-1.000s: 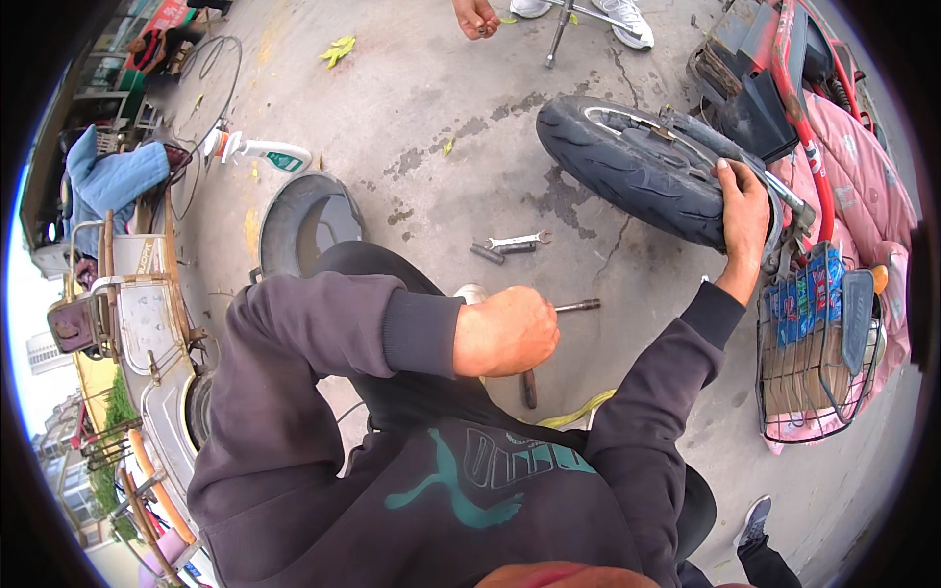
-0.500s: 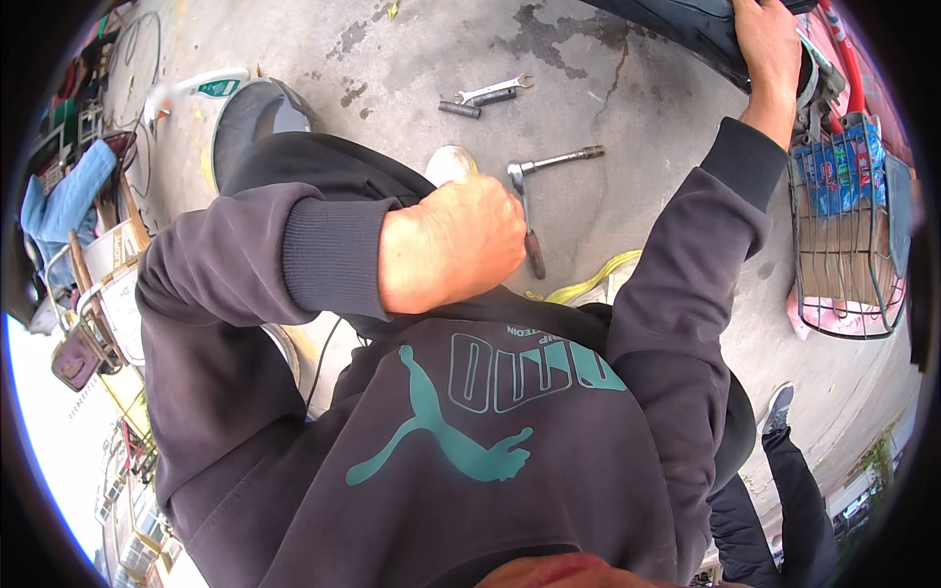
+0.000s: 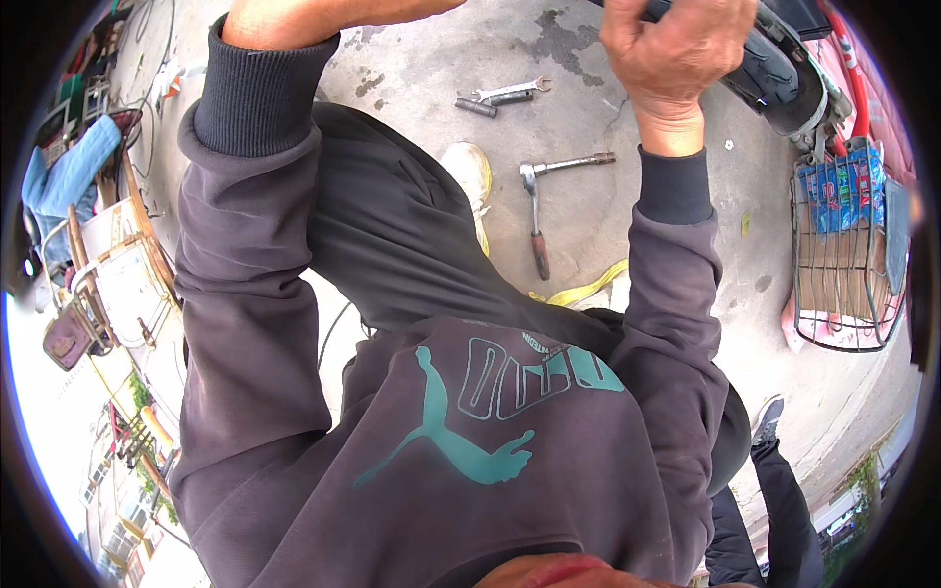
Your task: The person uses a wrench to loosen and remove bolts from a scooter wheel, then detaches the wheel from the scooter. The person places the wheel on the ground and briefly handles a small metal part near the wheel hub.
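Observation:
My right hand [image 3: 676, 49] is at the top edge, its fingers curled. What lies inside them is cut off by the frame. Just right of it is a black tyre-like part [image 3: 774, 73] with metal fittings. My left hand [image 3: 343, 12] reaches across the top left, and its fingers fall outside the picture. On the concrete between my arms lies a ratchet wrench [image 3: 536, 211] with a worn brown handle and a long metal extension [image 3: 578, 162]. Farther off, a combination wrench [image 3: 520, 90] rests by dark metal tube sockets [image 3: 477, 108].
A yellow strap [image 3: 593, 284] lies near my lap. To the right stands a wire basket [image 3: 848, 265] holding cardboard and a blue package. A chair frame and blue jeans [image 3: 83, 171] are at the left. Someone's dark-trousered leg [image 3: 784, 500] shows at lower right.
My left hand has risen from a fist above my lap to the top left edge. The right hand has moved left, off the black part. The round grey tub is now out of sight.

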{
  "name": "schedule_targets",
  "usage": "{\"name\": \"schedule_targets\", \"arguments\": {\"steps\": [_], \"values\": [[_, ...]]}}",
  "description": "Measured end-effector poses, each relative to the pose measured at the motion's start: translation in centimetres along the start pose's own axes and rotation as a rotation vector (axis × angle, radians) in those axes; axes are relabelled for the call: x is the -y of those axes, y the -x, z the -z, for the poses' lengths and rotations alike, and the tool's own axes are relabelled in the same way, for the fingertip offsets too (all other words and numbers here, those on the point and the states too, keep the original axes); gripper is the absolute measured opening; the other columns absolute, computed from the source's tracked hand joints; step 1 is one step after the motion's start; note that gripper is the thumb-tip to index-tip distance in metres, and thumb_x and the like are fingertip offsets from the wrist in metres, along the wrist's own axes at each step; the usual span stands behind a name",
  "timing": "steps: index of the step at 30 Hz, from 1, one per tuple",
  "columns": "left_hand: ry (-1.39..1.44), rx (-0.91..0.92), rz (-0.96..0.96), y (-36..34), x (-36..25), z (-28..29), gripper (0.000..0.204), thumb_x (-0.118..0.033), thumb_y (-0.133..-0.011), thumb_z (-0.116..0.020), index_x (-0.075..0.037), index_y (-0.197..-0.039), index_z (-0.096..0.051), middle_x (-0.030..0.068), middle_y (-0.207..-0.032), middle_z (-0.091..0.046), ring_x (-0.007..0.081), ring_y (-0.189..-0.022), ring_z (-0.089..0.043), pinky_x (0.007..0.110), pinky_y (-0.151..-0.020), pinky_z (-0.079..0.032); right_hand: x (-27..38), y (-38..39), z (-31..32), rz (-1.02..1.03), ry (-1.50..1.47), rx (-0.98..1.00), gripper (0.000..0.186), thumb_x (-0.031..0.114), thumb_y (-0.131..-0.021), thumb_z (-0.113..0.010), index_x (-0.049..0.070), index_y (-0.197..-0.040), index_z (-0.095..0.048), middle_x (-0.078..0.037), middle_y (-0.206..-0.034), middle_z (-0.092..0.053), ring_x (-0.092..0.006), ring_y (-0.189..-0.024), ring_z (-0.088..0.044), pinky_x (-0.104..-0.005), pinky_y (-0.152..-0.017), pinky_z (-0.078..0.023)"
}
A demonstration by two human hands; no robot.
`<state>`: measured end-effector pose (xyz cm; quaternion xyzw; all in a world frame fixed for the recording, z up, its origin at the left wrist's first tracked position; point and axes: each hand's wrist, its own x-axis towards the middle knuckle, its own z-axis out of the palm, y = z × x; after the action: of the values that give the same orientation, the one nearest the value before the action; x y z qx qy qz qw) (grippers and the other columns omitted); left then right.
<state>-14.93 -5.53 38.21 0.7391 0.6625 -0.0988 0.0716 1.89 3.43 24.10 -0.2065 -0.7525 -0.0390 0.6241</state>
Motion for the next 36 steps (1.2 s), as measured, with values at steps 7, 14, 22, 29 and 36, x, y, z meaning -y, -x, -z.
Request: {"name": "schedule_targets", "arguments": {"steps": [7,14,22,29,36], "values": [[-0.033,0.089,-0.173,3.3,-2.3,-4.7,0.013,-0.011,-0.076,-0.064,0.000,-0.081,-0.069,0.0180,-0.086,-0.068,0.0317,-0.076,-0.070,0.041,-0.064,-0.056,8.4,18.6,-6.3,-0.086,-0.295,1.168,0.026,0.012,-0.079,-0.065,0.008,-0.104,-0.062,-0.012,-0.101,-0.063,-0.0304,-0.102,-0.061,-0.0415,-0.082,-0.051],[-0.084,0.399,-0.540,9.2,-11.3,-6.5,0.027,-0.025,-0.085,-0.064,-0.008,-0.102,-0.075,0.0096,-0.100,-0.073,0.0299,-0.091,-0.069,0.049,-0.071,-0.057,8.3,24.4,-5.6,-0.002,-0.089,1.397,0.024,0.008,-0.085,-0.057,0.007,-0.108,-0.060,-0.011,-0.108,-0.059,-0.0298,-0.104,-0.058,-0.0414,-0.082,-0.051],[-0.165,0.273,-0.511,8.8,-9.2,-6.9,0.036,-0.023,-0.086,-0.058,0.003,-0.110,-0.069,0.0242,-0.114,-0.065,0.0329,-0.102,-0.065,0.037,-0.063,-0.054,7.2,25.3,-5.4,0.141,0.032,1.343,0.008,0.015,-0.086,-0.054,0.011,-0.092,-0.058,-0.005,-0.094,-0.058,-0.0216,-0.096,-0.059,-0.0347,-0.076,-0.050],[-0.302,0.361,-0.710,7.9,-14.1,-9.3,0.040,-0.022,-0.088,-0.056,0.003,-0.117,-0.068,0.0262,-0.123,-0.061,0.0380,-0.110,-0.062,0.044,-0.064,-0.056,4.2,10.4,-0.4,-0.903,-0.510,1.957,0.038,0.033,-0.098,-0.056,-0.004,-0.110,-0.055,-0.023,-0.089,-0.066,-0.0375,-0.086,-0.065,-0.0468,-0.076,-0.049],[-0.200,0.521,-0.860,4.2,-15.4,-11.6,0.036,-0.024,-0.086,-0.059,-0.002,-0.113,-0.071,0.0229,-0.117,-0.065,0.0405,-0.113,-0.060,0.049,-0.068,-0.057,0.3,-11.8,3.0,-0.730,-0.401,1.264,0.027,0.020,-0.099,-0.058,-0.002,-0.114,-0.054,-0.023,-0.087,-0.067,-0.0395,-0.083,-0.067,-0.0415,-0.073,-0.050]]}}
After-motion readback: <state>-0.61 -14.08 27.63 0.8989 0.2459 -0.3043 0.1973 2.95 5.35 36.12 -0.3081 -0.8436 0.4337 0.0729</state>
